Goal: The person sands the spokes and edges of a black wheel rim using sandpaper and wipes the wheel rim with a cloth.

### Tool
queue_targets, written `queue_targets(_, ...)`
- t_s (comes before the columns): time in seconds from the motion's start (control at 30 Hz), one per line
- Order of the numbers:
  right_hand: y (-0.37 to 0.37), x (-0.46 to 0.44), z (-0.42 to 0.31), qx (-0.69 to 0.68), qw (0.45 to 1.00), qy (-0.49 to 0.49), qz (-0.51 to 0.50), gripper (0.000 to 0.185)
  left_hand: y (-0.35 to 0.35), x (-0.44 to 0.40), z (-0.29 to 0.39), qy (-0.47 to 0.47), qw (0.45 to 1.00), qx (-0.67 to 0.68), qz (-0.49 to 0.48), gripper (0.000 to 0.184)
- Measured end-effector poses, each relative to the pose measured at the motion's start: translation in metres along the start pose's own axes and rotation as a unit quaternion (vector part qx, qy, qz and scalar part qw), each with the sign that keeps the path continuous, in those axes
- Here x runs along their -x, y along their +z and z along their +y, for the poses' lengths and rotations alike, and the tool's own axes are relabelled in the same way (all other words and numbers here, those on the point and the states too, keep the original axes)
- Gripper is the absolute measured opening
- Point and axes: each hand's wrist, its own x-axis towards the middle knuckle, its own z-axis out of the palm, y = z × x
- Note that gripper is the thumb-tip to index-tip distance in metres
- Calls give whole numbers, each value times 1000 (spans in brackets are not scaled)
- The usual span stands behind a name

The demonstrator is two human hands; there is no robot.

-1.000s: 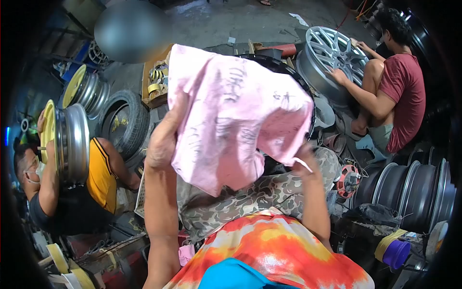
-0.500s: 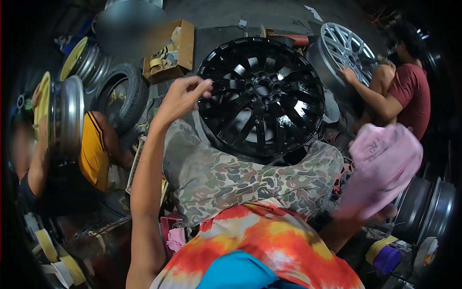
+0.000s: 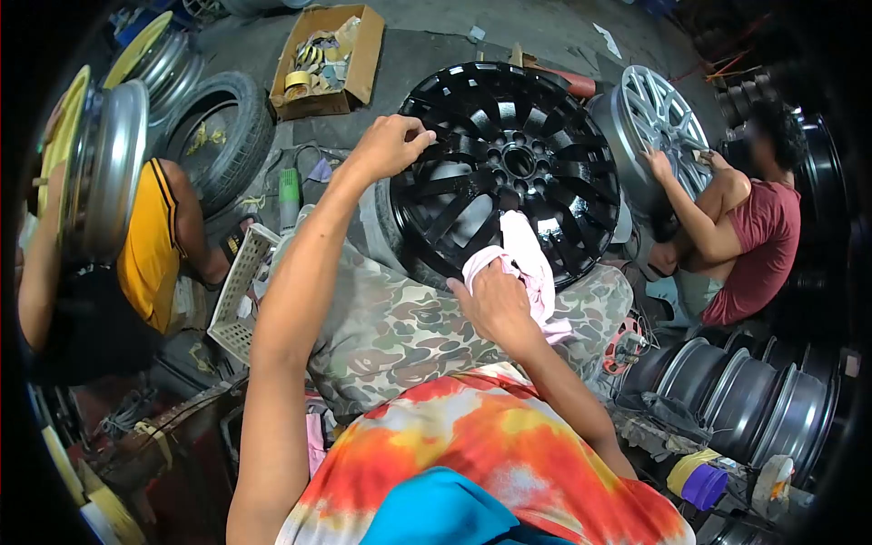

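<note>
A glossy black alloy wheel point(image 3: 559, 170) rests face up against my camouflage-covered legs. At its upper left edge is my left hand point(image 3: 389, 147), thumb and fingers bent together on the rim. My right hand point(image 3: 500, 307) is closed on a pale pink cloth point(image 3: 529, 259) at the wheel's near side. Part of the cloth lies over a lower spoke, and its folds hide some of my fingers.
On the right, a person in a maroon shirt point(image 3: 758, 245) handles a silver wheel point(image 3: 668, 113). A person in yellow and black point(image 3: 150, 245) sits left beside stacked rims point(image 3: 113, 173). A tire point(image 3: 259, 136), cardboard box point(image 3: 363, 59) and white basket point(image 3: 232, 313) stand nearby.
My right hand has brought the pink cloth from the right side down to the wheel's near side. My left hand has shifted slightly at the rim. The view has moved a little.
</note>
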Motion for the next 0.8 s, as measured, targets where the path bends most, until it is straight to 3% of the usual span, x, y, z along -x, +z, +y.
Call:
queue_targets(0.1, 5, -2, -1, 10, 998, 53, -43, 53, -4, 6, 0, 4, 1000, 5, 9, 36)
queue_targets(0.2, 4, 35, 29, -47, 998, 34, -4, 45, -20, 24, 17, -19, 1000, -8, 9, 36)
queue_targets(0.3, 6, 50, 53, -63, 984, -117, 115, 44, -23, 31, 13, 12, 1000, -16, 24, 38)
queue_targets(0.5, 33, 24, 54, -59, 985, -112, 122, 37, -23, 29, 20, -1, 1000, -15, 19, 36)
queue_targets(0.57, 16, 35, 66, -76, 972, -156, 158, 33, -20, 30, 21, -15, 1000, -17, 0, 36)
queue_targets(0.63, -5, 33, 80, 30, 983, -171, 64, 32, -15, 28, 21, -5, 1000, -15, 2, 35)
queue_targets(0.8, -59, -34, 86, 159, 941, -296, 38, 23, -4, 21, 12, 9, 1000, -12, -1, 36)
